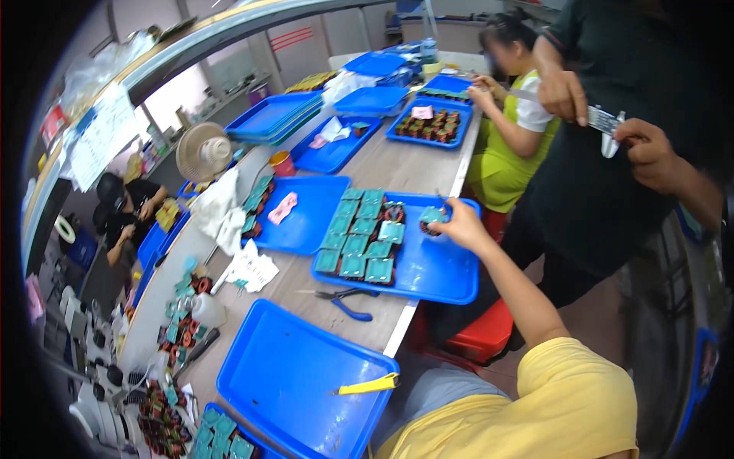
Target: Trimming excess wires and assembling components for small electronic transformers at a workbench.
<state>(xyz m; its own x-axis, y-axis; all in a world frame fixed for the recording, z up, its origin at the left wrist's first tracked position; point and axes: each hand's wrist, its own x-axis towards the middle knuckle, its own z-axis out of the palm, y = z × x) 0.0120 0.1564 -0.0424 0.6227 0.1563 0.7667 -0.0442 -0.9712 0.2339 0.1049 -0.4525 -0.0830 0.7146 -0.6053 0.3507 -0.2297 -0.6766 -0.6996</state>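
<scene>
My right hand [465, 224] reaches in from the lower right in a yellow sleeve. Its thumb and fingers are closed on a small wound coil block [431, 217] with a teal top and dark reddish sides. Something thin and dark shows at the fingertips, too small to name. The hand is over the right part of a blue tray [451, 281]. In that tray's left half, similar teal-topped blocks [354, 245] stand in rows; one block [394, 212] near the back shows a dark, reddish top instead. My left hand is not in view.
Blue-handled pliers [352, 306] lie before the tray. A yellow utility knife [369, 385] rests in a nearer blue tray [252, 375]. Coils, a bottle [208, 310] and a fan [203, 151] line the left. At right a standing person holds a caliper [604, 122]; another sits beyond.
</scene>
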